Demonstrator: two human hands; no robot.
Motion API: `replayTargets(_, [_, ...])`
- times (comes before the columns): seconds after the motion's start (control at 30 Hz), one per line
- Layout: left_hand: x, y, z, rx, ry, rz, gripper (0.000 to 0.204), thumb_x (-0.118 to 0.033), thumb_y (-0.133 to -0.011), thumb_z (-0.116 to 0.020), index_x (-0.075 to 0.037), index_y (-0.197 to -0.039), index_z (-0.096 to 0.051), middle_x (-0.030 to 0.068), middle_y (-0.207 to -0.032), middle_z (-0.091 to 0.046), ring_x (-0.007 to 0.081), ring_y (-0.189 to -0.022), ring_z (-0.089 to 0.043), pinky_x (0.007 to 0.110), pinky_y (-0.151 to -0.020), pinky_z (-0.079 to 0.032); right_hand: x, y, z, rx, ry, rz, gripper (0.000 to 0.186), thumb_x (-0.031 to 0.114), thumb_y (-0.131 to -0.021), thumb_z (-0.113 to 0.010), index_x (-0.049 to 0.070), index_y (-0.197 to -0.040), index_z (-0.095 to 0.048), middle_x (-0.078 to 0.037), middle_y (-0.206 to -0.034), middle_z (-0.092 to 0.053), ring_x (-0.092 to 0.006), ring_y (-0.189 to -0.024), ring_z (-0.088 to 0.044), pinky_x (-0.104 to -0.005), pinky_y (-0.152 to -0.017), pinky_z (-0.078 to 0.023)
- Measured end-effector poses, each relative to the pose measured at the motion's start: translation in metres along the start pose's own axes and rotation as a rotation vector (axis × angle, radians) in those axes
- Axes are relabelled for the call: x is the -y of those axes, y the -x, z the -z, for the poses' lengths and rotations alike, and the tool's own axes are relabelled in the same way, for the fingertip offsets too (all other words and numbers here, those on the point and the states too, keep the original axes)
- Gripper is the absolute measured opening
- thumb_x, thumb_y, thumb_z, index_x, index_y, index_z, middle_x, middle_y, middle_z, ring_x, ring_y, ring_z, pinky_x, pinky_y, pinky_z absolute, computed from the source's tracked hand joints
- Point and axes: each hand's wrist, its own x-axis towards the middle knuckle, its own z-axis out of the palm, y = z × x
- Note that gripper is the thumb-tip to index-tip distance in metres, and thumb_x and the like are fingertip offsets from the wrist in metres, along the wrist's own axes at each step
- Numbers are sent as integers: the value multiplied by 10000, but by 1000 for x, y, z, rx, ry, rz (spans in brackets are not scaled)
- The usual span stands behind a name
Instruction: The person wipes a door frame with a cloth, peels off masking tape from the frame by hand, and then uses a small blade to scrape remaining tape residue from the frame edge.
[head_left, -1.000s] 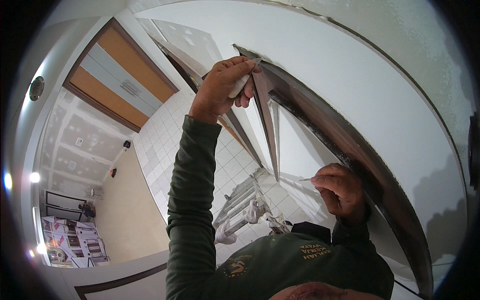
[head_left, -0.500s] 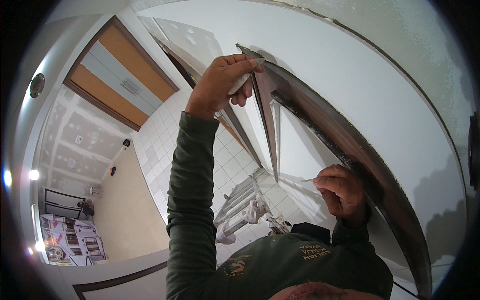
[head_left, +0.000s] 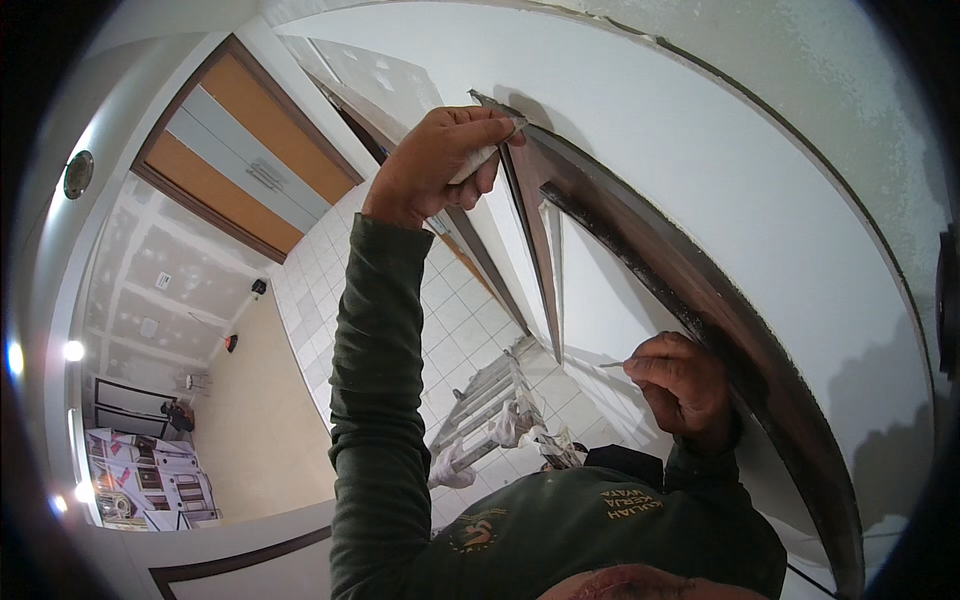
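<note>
My left hand (head_left: 445,165) is raised at the upper corner of a dark brown wooden door frame (head_left: 640,220). Its fingers are closed on a folded whitish piece (head_left: 473,165), cloth or paper, whose tip pokes out by the thumb at the frame's edge. Lower and to the right, my right hand (head_left: 680,385) pinches a thin pale strip (head_left: 612,365) between thumb and fingers; its exact kind is too small to make out. That hand is beside the frame's dark inner edge, and I cannot tell whether it touches it.
A metal stepladder (head_left: 480,405) with whitish cloths (head_left: 455,465) on it stands below me on the tiled floor (head_left: 450,310). White wall (head_left: 720,170) surrounds the frame. An orange and grey panelled door (head_left: 245,150) is at the far left. A person (head_left: 180,415) is in the distance.
My left hand has shifted very slightly left and down, still gripping the whitish piece at the frame's corner. The right hand stays almost still.
</note>
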Motion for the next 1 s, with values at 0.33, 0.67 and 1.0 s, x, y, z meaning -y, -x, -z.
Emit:
replayTargets(0.33, [35,-13,-6,35,221,-176,280,-275,-991,-501,-22,-958,-617,22,-501,-486,99,-357,-388,234,-355,-318,1,-3,2,29,10,17,248,-133,-743,-644,8,-946,-626,-148,-848,-632,-241,-686,-636,-325,-599,-522])
replayTargets(0.67, [21,-4,-6,-14,102,-129,277,-270,-985,-513,-25,-942,-634,13,-493,-487,89,-345,-383,238,-330,-289,1,-4,3,39,3,19,237,-132,-746,-645,-2,-943,-630,-151,-854,-634,-237,-688,-635,-324,-600,-521])
replayTargets(1.0, [-6,2,3,43,-14,-52,268,-229,-945,-572,21,-941,-669,16,-486,-503,53,-327,-383,194,-326,-309,1,-3,5,40,1,21,231,-92,-774,-684,4,-979,-641,-163,-875,-638,-275,-760,-652,-352,-634,-528])
